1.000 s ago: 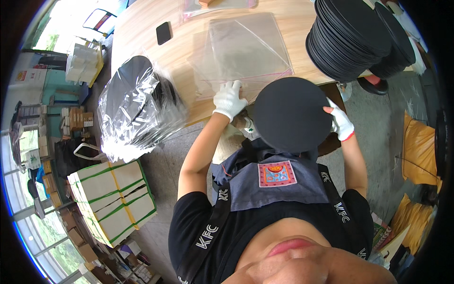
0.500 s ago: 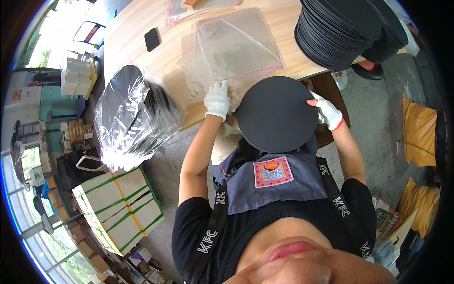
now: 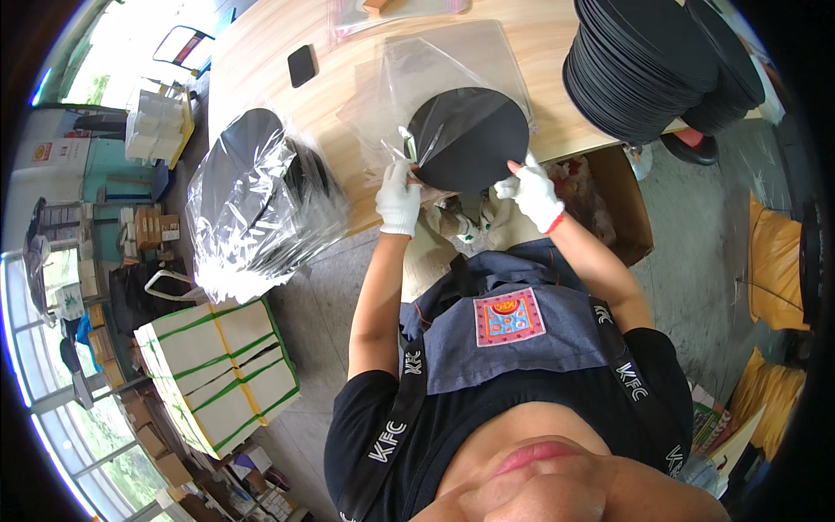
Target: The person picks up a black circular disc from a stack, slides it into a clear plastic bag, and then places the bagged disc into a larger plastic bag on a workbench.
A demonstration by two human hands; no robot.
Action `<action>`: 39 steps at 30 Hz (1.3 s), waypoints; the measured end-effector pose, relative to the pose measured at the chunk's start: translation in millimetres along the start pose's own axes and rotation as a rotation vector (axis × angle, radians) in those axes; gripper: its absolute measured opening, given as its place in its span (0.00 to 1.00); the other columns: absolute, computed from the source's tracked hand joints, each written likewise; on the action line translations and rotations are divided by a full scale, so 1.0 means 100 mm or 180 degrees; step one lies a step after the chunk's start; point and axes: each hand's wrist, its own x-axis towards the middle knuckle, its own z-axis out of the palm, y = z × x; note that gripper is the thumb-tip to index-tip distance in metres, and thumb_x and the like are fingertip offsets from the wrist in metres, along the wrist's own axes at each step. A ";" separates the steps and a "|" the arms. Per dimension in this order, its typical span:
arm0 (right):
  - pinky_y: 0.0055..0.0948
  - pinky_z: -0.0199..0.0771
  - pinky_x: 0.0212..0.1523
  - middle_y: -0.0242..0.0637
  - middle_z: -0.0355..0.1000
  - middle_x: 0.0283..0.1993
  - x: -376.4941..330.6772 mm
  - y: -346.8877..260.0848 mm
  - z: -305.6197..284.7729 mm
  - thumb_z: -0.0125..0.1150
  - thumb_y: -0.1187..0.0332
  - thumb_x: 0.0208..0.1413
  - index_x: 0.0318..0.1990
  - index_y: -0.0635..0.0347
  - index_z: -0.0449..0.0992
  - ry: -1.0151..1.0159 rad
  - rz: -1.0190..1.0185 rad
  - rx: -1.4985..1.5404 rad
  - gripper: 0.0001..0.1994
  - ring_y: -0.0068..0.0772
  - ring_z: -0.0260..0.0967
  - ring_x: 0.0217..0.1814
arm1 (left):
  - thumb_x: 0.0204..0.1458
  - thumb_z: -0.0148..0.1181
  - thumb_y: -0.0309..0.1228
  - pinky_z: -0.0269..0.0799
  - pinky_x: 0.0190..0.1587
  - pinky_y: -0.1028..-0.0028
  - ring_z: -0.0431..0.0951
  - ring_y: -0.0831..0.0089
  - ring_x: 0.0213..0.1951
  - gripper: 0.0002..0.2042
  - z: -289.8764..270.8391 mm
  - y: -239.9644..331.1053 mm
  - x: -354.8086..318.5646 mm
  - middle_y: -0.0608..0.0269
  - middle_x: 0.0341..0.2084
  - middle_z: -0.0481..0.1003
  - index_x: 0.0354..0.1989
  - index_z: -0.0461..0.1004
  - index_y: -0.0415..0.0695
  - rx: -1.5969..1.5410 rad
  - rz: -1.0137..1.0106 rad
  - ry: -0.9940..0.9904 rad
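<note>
A round black disc (image 3: 470,139) lies half inside a clear plastic sleeve (image 3: 444,70) on the wooden table (image 3: 261,96). My left hand (image 3: 398,197), in a white glove, grips the sleeve's near edge at the disc's left side. My right hand (image 3: 532,191), also gloved, holds the disc's near right rim. Both hands are at the table's front edge, above my grey apron (image 3: 504,322).
A tall stack of black discs (image 3: 652,61) stands at the right of the table. A pile of bagged discs (image 3: 261,200) sits to the left. A black phone (image 3: 302,65) lies on the table. Strapped white bundles (image 3: 222,370) are on the floor, and a cardboard box (image 3: 609,209) is under the table.
The black disc has moved from in front of my chest forward onto the table and into the clear sleeve. Both hands moved forward with it.
</note>
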 end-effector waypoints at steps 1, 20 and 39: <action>0.40 0.83 0.30 0.46 0.64 0.54 0.06 0.11 0.06 0.46 0.74 0.60 0.66 0.54 0.50 -0.0062 -0.0140 -0.0002 0.27 0.46 0.77 0.30 | 0.40 0.55 0.20 0.72 0.35 0.63 0.76 0.60 0.33 0.14 0.01 0.03 -0.01 0.64 0.36 0.73 0.37 0.74 0.51 -0.0065 0.0103 -0.0021; 0.38 0.81 0.43 0.37 0.66 0.45 -0.47 0.39 -0.18 0.49 0.74 0.61 0.50 0.58 0.64 0.1251 0.0026 -0.0141 0.11 0.36 0.71 0.44 | 0.57 0.53 0.29 0.67 0.22 0.79 0.71 0.80 0.18 0.08 0.67 -0.04 -1.03 0.66 0.21 0.73 0.40 0.73 0.39 -0.2408 -0.1442 -0.0860; 0.56 0.77 0.50 0.54 0.58 0.54 -0.22 0.26 0.07 0.45 0.81 0.59 0.60 0.52 0.51 0.1038 0.0009 0.0639 0.23 0.62 0.68 0.52 | 0.57 0.47 0.31 0.65 0.16 0.79 0.69 0.78 0.14 0.08 0.17 0.22 -0.47 0.63 0.20 0.74 0.39 0.70 0.42 -0.2435 -0.1950 -0.2119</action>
